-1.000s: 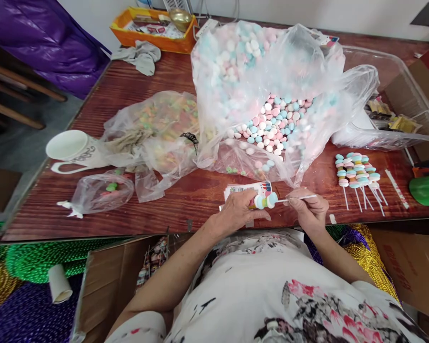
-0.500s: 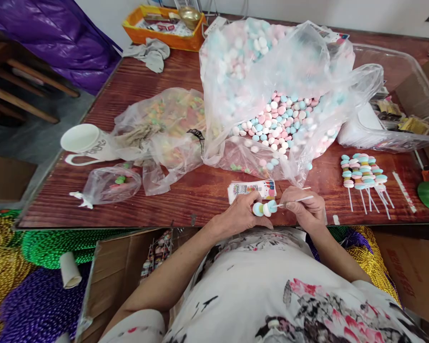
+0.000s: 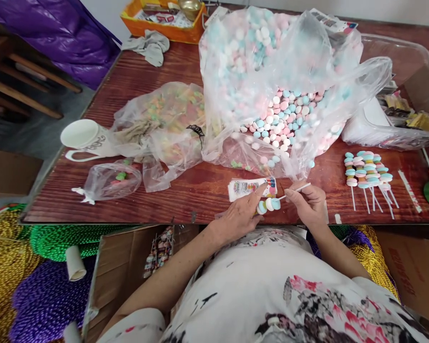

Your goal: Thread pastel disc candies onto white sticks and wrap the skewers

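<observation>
My right hand [image 3: 309, 205] pinches a thin white stick [image 3: 296, 190] near the table's front edge. Pastel sweets [image 3: 268, 205] in white, pink and blue are threaded on the stick's left end. My left hand [image 3: 241, 214] is closed on those sweets, index finger reaching toward a small printed packet [image 3: 243, 187] lying on the wooden table [image 3: 186, 190]. Behind both hands a big clear bag [image 3: 282, 85] spills pink, blue and white sweets [image 3: 282, 124]. Several finished sweet skewers [image 3: 365, 174] lie to the right.
A white mug [image 3: 82, 138] lies on its side at the left by crumpled clear bags [image 3: 164, 124] and a small knotted bag [image 3: 110, 180]. An orange tray [image 3: 164, 21] sits at the back. A clear tub [image 3: 400, 100] stands right. Below the edge is a cardboard box [image 3: 128, 267].
The hands and skewer tilted, the stick's free end now pointing up and away. My left index finger stretched toward the printed packet. The camera shifted slightly.
</observation>
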Demonstrator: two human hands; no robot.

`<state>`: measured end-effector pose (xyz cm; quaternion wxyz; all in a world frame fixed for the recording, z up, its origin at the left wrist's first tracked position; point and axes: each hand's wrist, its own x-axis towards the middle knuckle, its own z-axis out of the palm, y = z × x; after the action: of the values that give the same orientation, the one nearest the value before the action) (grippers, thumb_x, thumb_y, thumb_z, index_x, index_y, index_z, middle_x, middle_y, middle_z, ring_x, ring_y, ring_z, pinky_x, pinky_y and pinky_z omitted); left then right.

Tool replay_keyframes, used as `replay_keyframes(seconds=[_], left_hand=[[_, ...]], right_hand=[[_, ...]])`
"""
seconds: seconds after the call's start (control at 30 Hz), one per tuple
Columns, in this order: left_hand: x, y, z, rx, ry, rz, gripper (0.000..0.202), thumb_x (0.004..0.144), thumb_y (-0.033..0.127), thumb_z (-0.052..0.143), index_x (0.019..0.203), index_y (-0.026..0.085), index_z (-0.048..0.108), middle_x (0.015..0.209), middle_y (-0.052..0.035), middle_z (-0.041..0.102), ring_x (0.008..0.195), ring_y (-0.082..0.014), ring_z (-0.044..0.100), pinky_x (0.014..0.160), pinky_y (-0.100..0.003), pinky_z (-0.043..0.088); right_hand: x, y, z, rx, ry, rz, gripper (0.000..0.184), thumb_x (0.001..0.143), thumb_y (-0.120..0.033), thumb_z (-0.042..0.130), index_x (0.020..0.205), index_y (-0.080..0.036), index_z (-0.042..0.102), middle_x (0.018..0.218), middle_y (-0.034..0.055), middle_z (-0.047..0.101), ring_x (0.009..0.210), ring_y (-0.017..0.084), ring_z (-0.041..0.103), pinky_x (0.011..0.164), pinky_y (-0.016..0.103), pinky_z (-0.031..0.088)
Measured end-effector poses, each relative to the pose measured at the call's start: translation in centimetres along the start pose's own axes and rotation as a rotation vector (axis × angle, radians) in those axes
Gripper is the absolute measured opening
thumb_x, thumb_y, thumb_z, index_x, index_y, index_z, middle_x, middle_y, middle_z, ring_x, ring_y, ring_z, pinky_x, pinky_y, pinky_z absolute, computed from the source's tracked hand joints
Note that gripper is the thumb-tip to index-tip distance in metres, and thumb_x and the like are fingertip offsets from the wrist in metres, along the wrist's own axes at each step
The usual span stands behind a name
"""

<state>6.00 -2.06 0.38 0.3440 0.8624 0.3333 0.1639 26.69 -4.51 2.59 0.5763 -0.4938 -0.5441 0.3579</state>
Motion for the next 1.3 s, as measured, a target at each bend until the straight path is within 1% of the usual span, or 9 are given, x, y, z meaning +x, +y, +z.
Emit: replay_keyframes(seconds=[0.13, 0.33, 0.53, 0.67, 0.77, 0.87, 1.0, 1.13, 1.3], left_hand=[[0.3, 0.5, -0.1, -0.103, 0.020, -0.021, 0.096, 0.080, 0.012, 0.063, 0.153, 0.023, 0.002, 0.128, -0.0146, 0.060, 0.112, -0.0270, 0.062, 0.093, -0.040, 0.050], [0.2, 0.4, -0.7, -0.116, 0.105, -0.122, 0.098, 0.077, 0.021, 0.072, 0.153, 0.022, 0.010, 0.122, -0.0138, 0.063, 0.110, -0.0269, 0.062, 0.096, -0.042, 0.047], [0.1, -0.1, -0.6, -0.143, 0.048, -0.172, 0.094, 0.080, 0.022, 0.069, 0.153, 0.022, 0.011, 0.123, -0.0149, 0.063, 0.107, -0.0261, 0.063, 0.093, -0.039, 0.048], [0.2, 0.4, -1.0, -0.213, -0.032, -0.224, 0.096, 0.078, 0.024, 0.071, 0.153, 0.022, 0.011, 0.109, -0.0105, 0.068, 0.096, -0.0250, 0.065, 0.086, -0.037, 0.050], [0.5, 0.9, -1.4, -0.291, -0.074, -0.216, 0.099, 0.077, 0.024, 0.072, 0.153, 0.021, 0.009, 0.103, -0.0070, 0.070, 0.090, -0.0227, 0.065, 0.083, -0.034, 0.050], [0.8, 1.2, -1.5, -0.335, -0.080, -0.205, 0.102, 0.076, 0.023, 0.073, 0.153, 0.022, 0.006, 0.103, -0.0060, 0.070, 0.087, -0.0216, 0.064, 0.083, -0.034, 0.050], [1.2, 1.0, -1.2, -0.294, -0.041, -0.210, 0.103, 0.076, 0.019, 0.071, 0.153, 0.022, 0.003, 0.103, -0.0070, 0.068, 0.088, -0.0223, 0.064, 0.081, -0.034, 0.049], [1.9, 0.4, -1.3, -0.232, -0.015, -0.164, 0.104, 0.079, 0.026, 0.070, 0.154, 0.021, -0.001, 0.105, -0.0085, 0.065, 0.095, -0.0242, 0.062, 0.084, -0.037, 0.048], [2.0, -0.3, -3.3, -0.254, -0.056, -0.196, 0.136, 0.058, 0.048, 0.085, 0.153, 0.022, -0.009, 0.114, -0.0111, 0.061, 0.099, -0.0259, 0.059, 0.089, -0.039, 0.047]], right_hand=[[-0.4, 0.6, 1.1, 0.036, 0.111, 0.043, 0.028, 0.082, -0.028, 0.067, 0.057, -0.020, 0.058, 0.053, -0.0045, 0.053, 0.053, 0.010, 0.047, 0.054, 0.025, 0.039], [0.2, 2.3, -0.2, 0.217, 0.229, 0.132, 0.016, 0.081, -0.031, 0.068, 0.069, -0.020, 0.065, 0.060, -0.0033, 0.061, 0.056, 0.010, 0.053, 0.055, 0.024, 0.043], [0.0, 3.0, -1.1, 0.223, 0.072, 0.018, 0.009, 0.083, -0.029, 0.066, 0.079, -0.024, 0.072, 0.072, -0.0003, 0.069, 0.065, 0.014, 0.062, 0.064, 0.030, 0.051], [0.7, 2.7, -2.0, 0.229, -0.143, -0.096, 0.012, 0.085, -0.025, 0.064, 0.088, -0.028, 0.075, 0.077, 0.0003, 0.072, 0.069, 0.016, 0.064, 0.070, 0.036, 0.052], [1.6, 2.4, -2.5, 0.232, -0.343, -0.114, 0.016, 0.085, -0.020, 0.062, 0.093, -0.028, 0.075, 0.080, 0.0012, 0.072, 0.073, 0.017, 0.065, 0.073, 0.038, 0.052], [1.8, 2.3, -2.1, 0.256, -0.411, -0.075, 0.015, 0.086, -0.020, 0.062, 0.091, -0.026, 0.074, 0.080, 0.0019, 0.071, 0.073, 0.017, 0.064, 0.074, 0.037, 0.051], [1.1, 2.5, -0.8, 0.279, -0.337, 0.019, 0.010, 0.086, -0.023, 0.064, 0.082, -0.023, 0.073, 0.073, 0.0011, 0.069, 0.069, 0.016, 0.062, 0.073, 0.035, 0.050], [0.6, 2.9, 0.2, 0.324, -0.133, 0.158, 0.009, 0.084, -0.027, 0.066, 0.078, -0.023, 0.072, 0.064, -0.0015, 0.066, 0.062, 0.014, 0.060, 0.067, 0.031, 0.050], [1.4, 2.5, 0.2, 0.480, -0.010, 0.190, 0.012, 0.082, -0.033, 0.069, 0.075, -0.023, 0.073, 0.064, -0.0002, 0.068, 0.062, 0.016, 0.062, 0.070, 0.034, 0.052]])
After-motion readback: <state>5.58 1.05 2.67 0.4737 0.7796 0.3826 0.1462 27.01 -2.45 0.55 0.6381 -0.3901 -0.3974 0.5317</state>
